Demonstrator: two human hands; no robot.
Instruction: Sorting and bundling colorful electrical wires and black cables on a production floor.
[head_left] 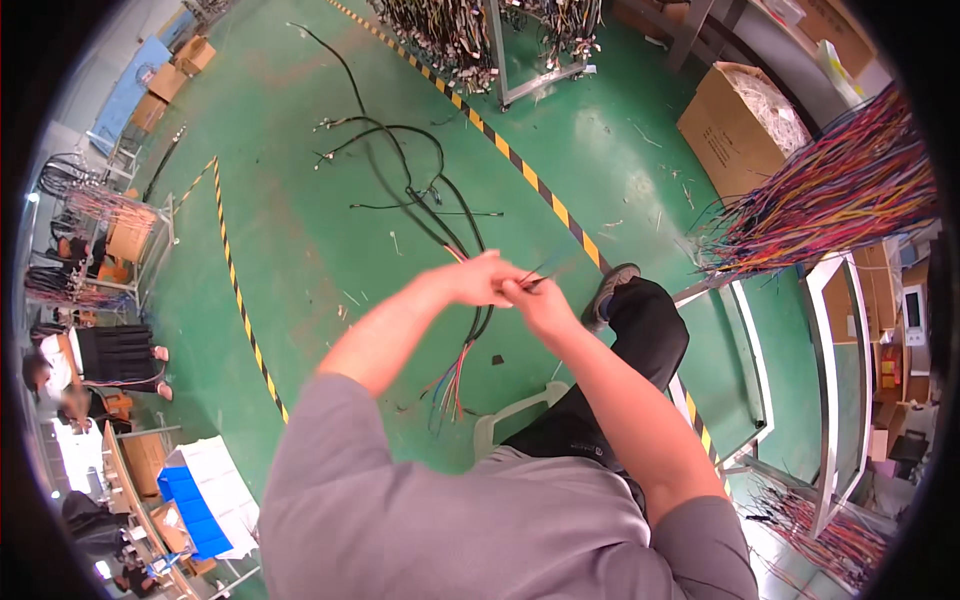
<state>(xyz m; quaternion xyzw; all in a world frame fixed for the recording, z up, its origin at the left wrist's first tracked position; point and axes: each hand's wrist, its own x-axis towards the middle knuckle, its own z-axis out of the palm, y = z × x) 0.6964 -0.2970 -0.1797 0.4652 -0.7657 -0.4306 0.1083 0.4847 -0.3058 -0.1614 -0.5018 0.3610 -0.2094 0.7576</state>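
A black wire harness (447,190) with several branches stretches over the green floor in front of me and runs up to my hands. My left hand (478,279) is closed around its black cables. Against it, my right hand (541,306) is closed in a pinch, with a short dark piece and thin wire ends showing at the fingertips; what it grips is too small and blurred to name. Below my hands hang the harness's loose red, blue and pale wire ends (452,385). My fingers partly hide the spot where the hands meet.
Yellow-black floor tape (513,160) crosses beside my shoe (612,290). A rack (497,50) hung with harnesses stands ahead. To my right are a large bundle of coloured wires (840,195), a metal frame (825,380) and a cardboard box (725,135). Another person (65,365) sits far left.
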